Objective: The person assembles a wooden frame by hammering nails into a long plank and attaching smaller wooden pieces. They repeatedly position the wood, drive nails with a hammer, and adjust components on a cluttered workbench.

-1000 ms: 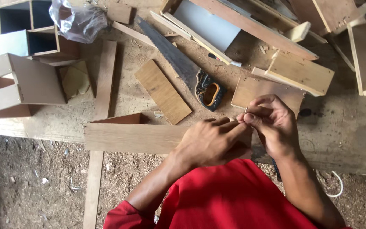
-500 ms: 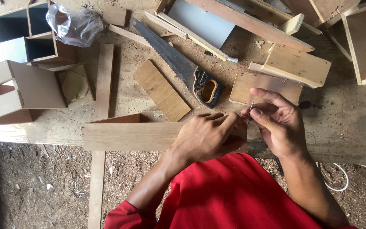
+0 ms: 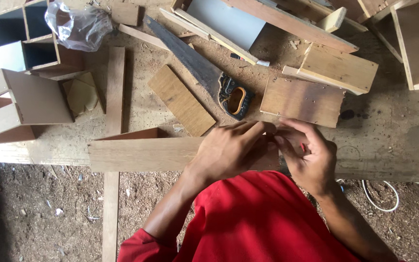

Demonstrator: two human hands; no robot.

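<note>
Left hand: the left hand (image 3: 231, 150) lay curled on the right end of the long plank (image 3: 141, 154), its fingers (image 3: 253, 130) stretched to meet the other hand.
Right hand: the right hand (image 3: 309, 155) was cupped beside it, fingertips pinched together against the left ones; a small red thing (image 3: 302, 147) showed between its fingers, too small to tell what it was.
Grip: both hands were narrow and closed at the tips; whether the left held anything I cannot tell.
Long plank: it lay flat along the near edge of the counter (image 3: 389, 140), running left from under the hands.
Square board: a square board (image 3: 302, 101) lay just beyond the hands.
Saw: a handsaw (image 3: 200, 73) with a black and orange handle lay slantwise behind the left hand, near a short brown board (image 3: 181, 101).
Far left: open wooden boxes (image 3: 23, 77) and a crumpled plastic bag (image 3: 77, 26).
Floor: sawdust covered the floor (image 3: 40, 213), and a white cable (image 3: 379, 196) lay by the right arm.
</note>
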